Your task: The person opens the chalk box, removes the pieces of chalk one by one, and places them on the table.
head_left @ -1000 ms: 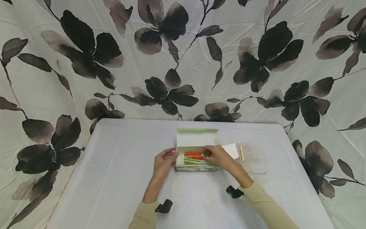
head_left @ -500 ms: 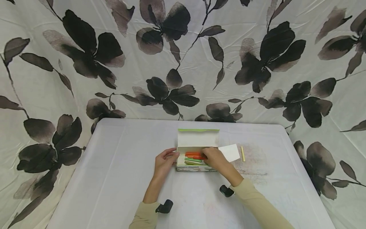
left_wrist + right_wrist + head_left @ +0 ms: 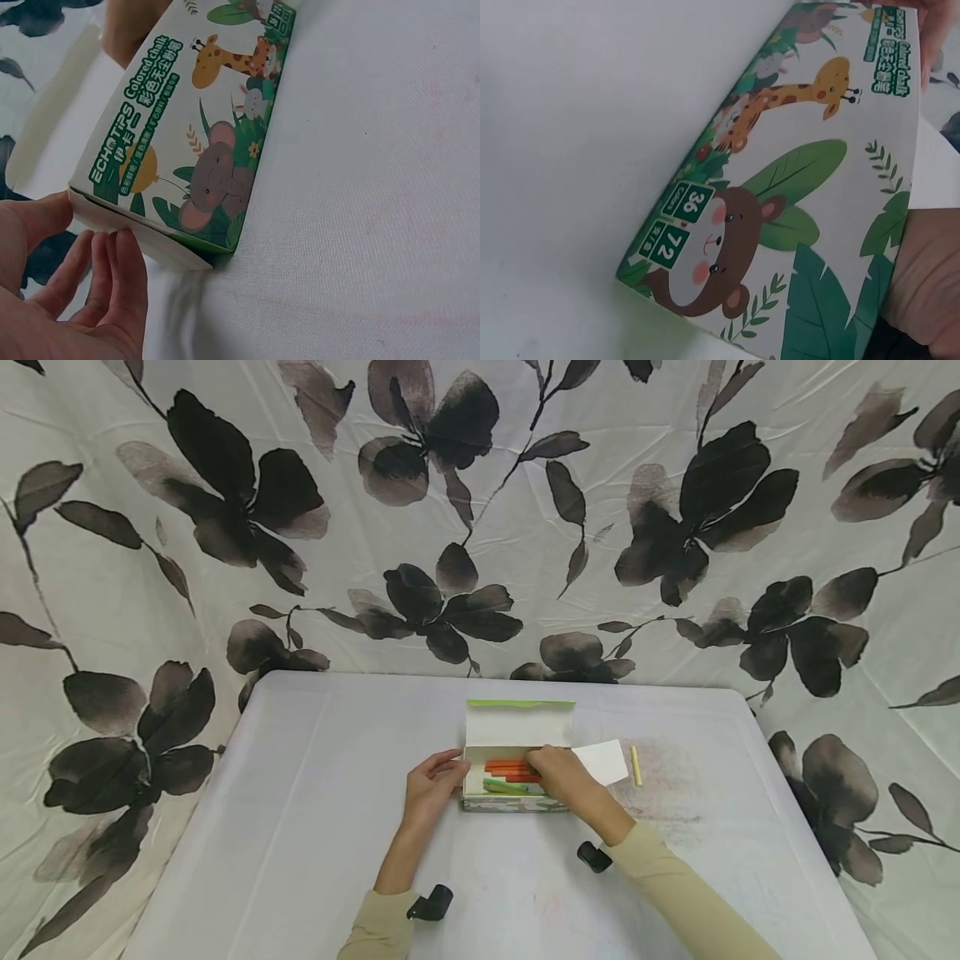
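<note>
An open box of colored chalk (image 3: 517, 805) stands mid-table, its lid (image 3: 519, 724) raised at the back. In the left wrist view, its printed side (image 3: 202, 142) shows an elephant and a giraffe. My left hand (image 3: 431, 789) grips the box's left end, thumb on the upper edge and fingers against the end flap. My right hand (image 3: 566, 777) reaches down over the right part of the box, at the ends of several orange chalk sticks (image 3: 504, 766); its fingertips are hidden and I cannot tell whether they pinch one. Green chalk sticks (image 3: 504, 786) lie in front of the orange ones.
A white end flap (image 3: 602, 762) sticks out from the box's right end. Beyond it, a pale yellow chalk stick (image 3: 636, 766) lies on the white table (image 3: 337, 735), near smudges of brownish chalk dust (image 3: 667, 777). A floral cloth (image 3: 420, 518) hangs behind.
My right hand has moved slightly left and deeper into the box. The orange chalk it held now lies among the others, and the green sticks have shifted. My left hand stays in place.
</note>
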Available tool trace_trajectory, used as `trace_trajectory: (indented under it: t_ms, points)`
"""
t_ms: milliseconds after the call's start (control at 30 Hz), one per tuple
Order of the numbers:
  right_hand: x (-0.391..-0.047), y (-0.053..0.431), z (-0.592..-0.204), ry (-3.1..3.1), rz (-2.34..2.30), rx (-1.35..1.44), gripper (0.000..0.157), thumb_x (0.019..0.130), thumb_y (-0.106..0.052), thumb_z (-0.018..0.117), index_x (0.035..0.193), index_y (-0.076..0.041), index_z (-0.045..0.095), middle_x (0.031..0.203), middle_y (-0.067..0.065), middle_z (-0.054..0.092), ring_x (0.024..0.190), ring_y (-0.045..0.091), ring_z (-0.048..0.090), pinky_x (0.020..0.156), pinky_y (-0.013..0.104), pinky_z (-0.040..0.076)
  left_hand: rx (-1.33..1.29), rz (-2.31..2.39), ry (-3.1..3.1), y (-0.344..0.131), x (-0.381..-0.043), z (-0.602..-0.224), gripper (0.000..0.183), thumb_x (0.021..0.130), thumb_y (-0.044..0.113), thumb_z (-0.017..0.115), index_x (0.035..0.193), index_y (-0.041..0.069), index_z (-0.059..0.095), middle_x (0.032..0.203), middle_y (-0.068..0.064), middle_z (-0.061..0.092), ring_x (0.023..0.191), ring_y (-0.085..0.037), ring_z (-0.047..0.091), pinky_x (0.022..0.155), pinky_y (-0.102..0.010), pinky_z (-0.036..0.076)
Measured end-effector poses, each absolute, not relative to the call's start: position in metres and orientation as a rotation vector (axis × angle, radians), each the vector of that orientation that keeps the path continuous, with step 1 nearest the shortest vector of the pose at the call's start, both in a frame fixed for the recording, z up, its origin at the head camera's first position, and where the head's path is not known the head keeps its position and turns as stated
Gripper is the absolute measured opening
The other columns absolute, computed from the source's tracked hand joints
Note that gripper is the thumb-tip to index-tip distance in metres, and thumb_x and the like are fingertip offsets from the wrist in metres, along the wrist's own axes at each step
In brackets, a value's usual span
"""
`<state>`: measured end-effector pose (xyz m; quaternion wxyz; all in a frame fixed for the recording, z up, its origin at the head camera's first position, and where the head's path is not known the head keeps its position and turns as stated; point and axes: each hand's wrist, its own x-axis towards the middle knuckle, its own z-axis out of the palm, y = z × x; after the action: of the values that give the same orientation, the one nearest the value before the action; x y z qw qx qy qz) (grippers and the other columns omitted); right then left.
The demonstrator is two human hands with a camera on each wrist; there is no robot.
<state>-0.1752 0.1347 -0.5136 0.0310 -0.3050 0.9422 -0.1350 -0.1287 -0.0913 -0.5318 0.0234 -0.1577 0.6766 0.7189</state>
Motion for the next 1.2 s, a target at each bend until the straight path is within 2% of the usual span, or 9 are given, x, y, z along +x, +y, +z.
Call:
trace_trajectory:
  t_ms: [167,333,433,533,667,933,1200]
  points:
    - [-0.178,0.133,-0.511,2.889,-0.293,-0.962,0.019,0.085,0.006,0.077,0.079,-0.005,0.063,0.069,0.003,0.058,0.061,0.017,0.044,0.055,0.033,0.041,-0.489,2.217,2.102,-0.092,-0.129,-0.534,0.039,0.093,0.013,0.077,0.127,-0.004,0.067,0.106,-0.014,0.069,0.091,-0.025,0.068,0.068,-0.023,0.057]
    - [-0.182,0.14,-0.509,2.775,-0.307,-0.985,0.018,0.088,0.004,0.077,0.081,-0.006,0.063,0.07,0.001,0.053,0.064,0.015,0.042,0.058,0.031,0.038,-0.494,2.221,2.11,-0.09,-0.131,-0.539,0.037,0.093,0.014,0.078,0.125,-0.001,0.069,0.104,-0.012,0.069,0.086,-0.016,0.067,0.068,-0.023,0.056]
    - [-0.182,0.147,-0.502,2.703,-0.385,-0.979,0.012,0.092,0.001,0.075,0.085,-0.005,0.067,0.074,0.002,0.057,0.068,0.015,0.045,0.062,0.029,0.041,-0.489,2.214,2.12,-0.09,-0.131,-0.539,0.037,0.093,0.014,0.078,0.125,-0.002,0.069,0.105,-0.013,0.069,0.086,-0.015,0.067,0.068,-0.022,0.056]
    - [-0.181,0.153,-0.494,2.665,-0.476,-1.01,0.003,0.093,0.001,0.074,0.094,-0.002,0.073,0.086,0.006,0.066,0.076,0.017,0.057,0.068,0.031,0.05,-0.494,2.208,2.124,-0.09,-0.13,-0.537,0.037,0.093,0.014,0.078,0.126,-0.001,0.069,0.107,-0.014,0.069,0.087,-0.017,0.067,0.068,-0.022,0.057]
    - [-0.179,0.161,-0.486,2.637,-0.611,-1.067,0.014,0.092,0.005,0.072,0.105,0.003,0.075,0.099,0.012,0.071,0.09,0.025,0.067,0.078,0.034,0.057,-0.502,2.209,2.118,-0.09,-0.129,-0.536,0.038,0.093,0.014,0.078,0.126,-0.001,0.068,0.109,-0.015,0.069,0.088,-0.018,0.067,0.069,-0.022,0.057]
    - [-0.181,0.179,-0.481,2.549,-0.983,-0.982,0.017,0.093,0.007,0.07,0.11,0.005,0.069,0.095,0.01,0.071,0.087,0.019,0.068,0.078,0.028,0.058,-0.502,2.194,2.126,-0.091,-0.13,-0.537,0.038,0.093,0.015,0.078,0.127,-0.001,0.068,0.109,-0.015,0.069,0.092,-0.025,0.068,0.069,-0.023,0.057]
    - [-0.181,0.2,-0.472,2.531,-1.269,-0.754,0.023,0.093,0.0,0.075,0.116,0.0,0.071,0.099,0.008,0.072,0.093,0.022,0.069,0.082,0.031,0.059,-0.531,2.178,2.131,-0.091,-0.132,-0.539,0.036,0.093,0.014,0.078,0.125,0.002,0.07,0.105,-0.011,0.069,0.095,-0.028,0.069,0.069,-0.024,0.058]
